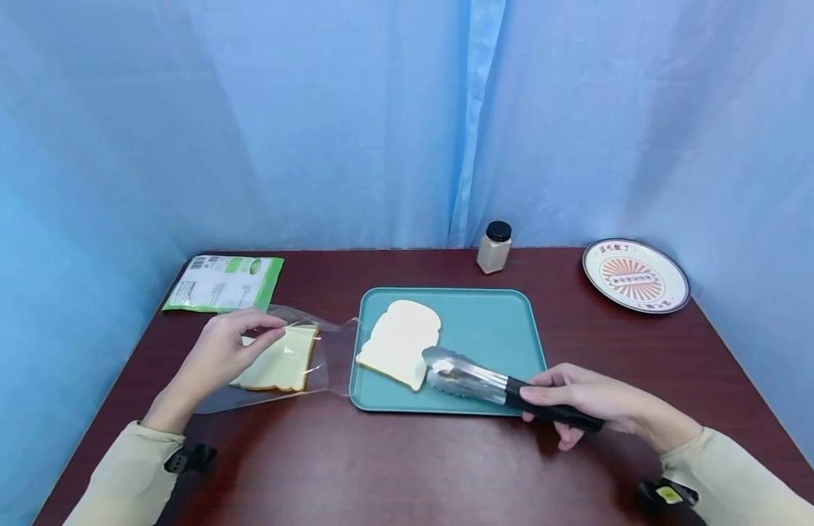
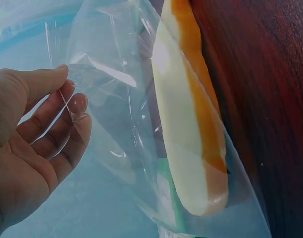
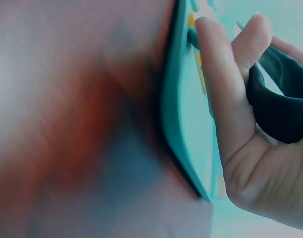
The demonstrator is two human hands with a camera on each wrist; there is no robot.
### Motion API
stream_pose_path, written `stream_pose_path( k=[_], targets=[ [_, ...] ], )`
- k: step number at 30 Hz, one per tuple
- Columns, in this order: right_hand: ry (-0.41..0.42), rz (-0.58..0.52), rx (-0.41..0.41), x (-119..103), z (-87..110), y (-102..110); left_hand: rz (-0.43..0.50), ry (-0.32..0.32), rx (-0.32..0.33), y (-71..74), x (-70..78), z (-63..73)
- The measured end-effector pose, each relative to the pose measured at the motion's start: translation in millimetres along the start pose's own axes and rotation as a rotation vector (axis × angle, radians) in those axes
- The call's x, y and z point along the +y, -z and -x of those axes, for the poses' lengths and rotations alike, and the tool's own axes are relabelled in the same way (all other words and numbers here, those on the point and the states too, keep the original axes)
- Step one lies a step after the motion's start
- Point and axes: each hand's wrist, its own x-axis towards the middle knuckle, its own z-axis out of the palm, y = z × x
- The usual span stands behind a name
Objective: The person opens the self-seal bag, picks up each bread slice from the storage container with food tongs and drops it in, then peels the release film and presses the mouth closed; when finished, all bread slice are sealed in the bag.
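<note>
Between thumb and fingertips, my left hand [image 1: 232,347] pinches the edge of a clear plastic bag [image 2: 117,94]. A bread slice [image 1: 285,361] with a thin brown crust lies at the left, seen through the film. My right hand [image 1: 571,398] grips metal tongs [image 1: 469,376] by their black handles [image 3: 280,116]. The scalloped tong tips reach the lower right edge of a second bread slice [image 1: 402,342]. That slice lies on the left part of a teal tray [image 1: 489,321] and slightly overlaps its left rim. The bag's mouth comes close to this rim.
Behind the bag lies a white and green packet [image 1: 226,283]. A jar [image 1: 494,250] with a black lid stands behind the tray. At the back right is a patterned plate [image 1: 636,276]. Blue curtains [image 1: 328,131] enclose the dark wooden table [image 1: 407,464].
</note>
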Motion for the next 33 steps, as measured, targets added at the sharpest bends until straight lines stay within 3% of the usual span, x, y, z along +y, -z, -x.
stream_pose_path(
  k=[5,10,17,24,33],
  targets=[
    [-0.013,0.014,0.045,-7,-8.6,13,-0.007,0.007,0.009,0.0,-0.2,0.3],
    [-0.002,-0.013,-0.003,-5,-20.1,13,0.004,0.010,0.000,-1.3,0.8,0.2],
    [0.000,-0.074,-0.061,-2,-17.6,10,0.009,0.000,0.008,-2.1,1.0,-0.7],
    [-0.002,-0.095,-0.055,0,-29.1,1,0.002,0.002,0.008,-1.9,0.9,-3.1],
    [0.097,-0.147,-0.077,-5,-26.0,-4,0.003,0.006,0.026,2.6,1.5,-3.4]
  ],
)
